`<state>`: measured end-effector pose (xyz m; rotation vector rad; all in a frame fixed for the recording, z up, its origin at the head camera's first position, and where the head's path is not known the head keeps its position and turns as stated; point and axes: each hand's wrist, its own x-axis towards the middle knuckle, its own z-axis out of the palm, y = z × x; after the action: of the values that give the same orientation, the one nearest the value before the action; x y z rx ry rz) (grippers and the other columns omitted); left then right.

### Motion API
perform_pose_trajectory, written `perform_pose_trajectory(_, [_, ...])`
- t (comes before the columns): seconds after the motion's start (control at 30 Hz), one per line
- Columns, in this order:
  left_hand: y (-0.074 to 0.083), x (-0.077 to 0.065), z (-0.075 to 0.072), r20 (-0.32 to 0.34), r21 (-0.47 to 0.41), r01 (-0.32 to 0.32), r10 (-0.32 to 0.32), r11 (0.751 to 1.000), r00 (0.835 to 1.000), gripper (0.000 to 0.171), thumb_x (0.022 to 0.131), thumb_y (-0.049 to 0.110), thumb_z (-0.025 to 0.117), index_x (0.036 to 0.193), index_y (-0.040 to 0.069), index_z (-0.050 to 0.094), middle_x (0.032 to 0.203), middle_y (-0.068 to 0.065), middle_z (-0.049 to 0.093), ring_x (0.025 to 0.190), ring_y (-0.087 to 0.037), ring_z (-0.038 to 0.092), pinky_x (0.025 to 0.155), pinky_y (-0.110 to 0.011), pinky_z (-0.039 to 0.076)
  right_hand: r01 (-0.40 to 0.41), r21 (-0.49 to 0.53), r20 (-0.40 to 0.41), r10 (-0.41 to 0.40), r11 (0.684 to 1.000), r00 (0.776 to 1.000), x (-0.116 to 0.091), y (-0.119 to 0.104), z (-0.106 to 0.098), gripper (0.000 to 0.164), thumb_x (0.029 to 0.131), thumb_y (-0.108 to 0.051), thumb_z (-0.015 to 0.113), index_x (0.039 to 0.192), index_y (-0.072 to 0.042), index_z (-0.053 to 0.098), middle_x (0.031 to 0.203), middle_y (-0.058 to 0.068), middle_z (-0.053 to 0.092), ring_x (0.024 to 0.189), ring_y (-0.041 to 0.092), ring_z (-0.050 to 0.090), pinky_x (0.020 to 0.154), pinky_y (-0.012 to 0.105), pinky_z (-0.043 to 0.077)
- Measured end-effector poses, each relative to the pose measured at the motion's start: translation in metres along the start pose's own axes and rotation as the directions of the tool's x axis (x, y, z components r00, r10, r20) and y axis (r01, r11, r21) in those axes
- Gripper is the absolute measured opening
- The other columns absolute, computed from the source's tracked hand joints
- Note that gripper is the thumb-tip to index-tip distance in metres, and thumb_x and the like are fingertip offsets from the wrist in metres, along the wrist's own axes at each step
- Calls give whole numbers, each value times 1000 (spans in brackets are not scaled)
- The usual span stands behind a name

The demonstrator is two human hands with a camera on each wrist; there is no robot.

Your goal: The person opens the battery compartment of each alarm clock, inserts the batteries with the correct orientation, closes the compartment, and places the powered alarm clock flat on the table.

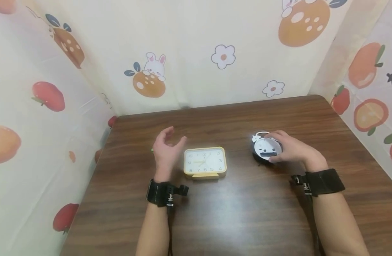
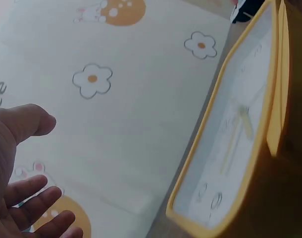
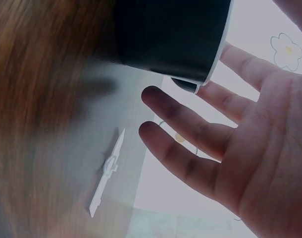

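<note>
My left hand (image 1: 166, 154) hangs beside a yellow-framed rectangular clock (image 1: 204, 162), apart from it, its fingers loosely bent with nothing between them. The left wrist view shows this clock (image 2: 235, 119) upright, with thumb and fingers (image 2: 47, 213) spread. On the right lies a round black alarm clock (image 1: 268, 148), its pale back upward with small knobs and a dark slot, and a white loop handle at the far side. My right hand (image 1: 293, 147) holds it by thumb and fingers across its edge. In the right wrist view two fingers (image 3: 176, 114) extend free below its black side.
Both clocks are on a brown wood-grain table (image 1: 215, 220). A thin white piece (image 3: 106, 173) lies on the tabletop in the right wrist view. Close behind my left hand a tiny green thing (image 1: 152, 150) shows. Patterned curtains (image 1: 196, 85) enclose the table's back and sides.
</note>
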<state>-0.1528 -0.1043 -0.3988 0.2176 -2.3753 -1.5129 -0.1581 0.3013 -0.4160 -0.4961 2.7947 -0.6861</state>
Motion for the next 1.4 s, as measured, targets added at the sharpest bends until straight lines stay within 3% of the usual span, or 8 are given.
perform_pose_trajectory(0.3, [-25, 8, -20, -54, -12, 38, -39, 999, 998, 57, 61, 52, 70, 111, 31, 53, 110, 7, 57, 105, -15, 51, 82, -34, 44, -2, -4, 0, 2, 1000, 1000, -3, 2, -2, 82, 59, -44, 75, 128, -18, 39, 131, 17, 29, 98, 31, 44, 73, 45, 41])
perform_pose_trajectory(0.5, [-37, 12, -30, -151, -38, 30, -36, 999, 988, 50, 63, 46, 72, 107, 27, 58, 103, 7, 58, 102, -20, 52, 81, -37, 43, -6, -2, 19, 6, 1000, 1000, -3, 4, -3, 83, 61, -49, 73, 129, -19, 37, 132, 17, 27, 98, 31, 43, 73, 44, 41])
perform_pose_trajectory(0.77, [-56, 17, -43, -190, -26, 102, -105, 994, 976, 49, 65, 41, 72, 108, 24, 57, 107, 2, 58, 102, -17, 52, 85, -36, 43, -9, 0, 28, 9, 1000, 1000, -1, 5, -4, 83, 60, -52, 71, 129, -21, 36, 133, 16, 26, 99, 31, 43, 74, 44, 41])
perform_pose_trajectory(0.97, [-68, 21, -49, -176, 35, 220, -210, 975, 962, 47, 70, 35, 70, 112, 20, 55, 111, 1, 57, 104, -15, 51, 89, -35, 39, -8, 2, 30, 8, 1000, 1000, 0, 6, -2, 84, 60, -52, 72, 130, -21, 35, 133, 16, 26, 99, 31, 43, 73, 44, 41])
perform_pose_trajectory(1.2, [-80, 24, -52, -127, 78, 351, -340, 933, 932, 48, 72, 34, 68, 115, 21, 53, 115, 1, 55, 106, -16, 52, 89, -34, 40, -7, 18, 29, 7, 1000, 1000, 0, 5, -1, 84, 60, -50, 73, 129, -21, 36, 132, 16, 27, 99, 31, 43, 73, 45, 41])
perform_pose_trajectory(1.4, [-83, 27, -54, -96, 79, 397, -389, 914, 916, 43, 73, 33, 66, 113, 21, 55, 114, -1, 57, 104, -16, 54, 88, -33, 41, -2, 20, 24, 1, 1000, 1000, 1, 4, -2, 83, 61, -48, 73, 130, -20, 36, 132, 15, 27, 100, 31, 42, 74, 45, 40])
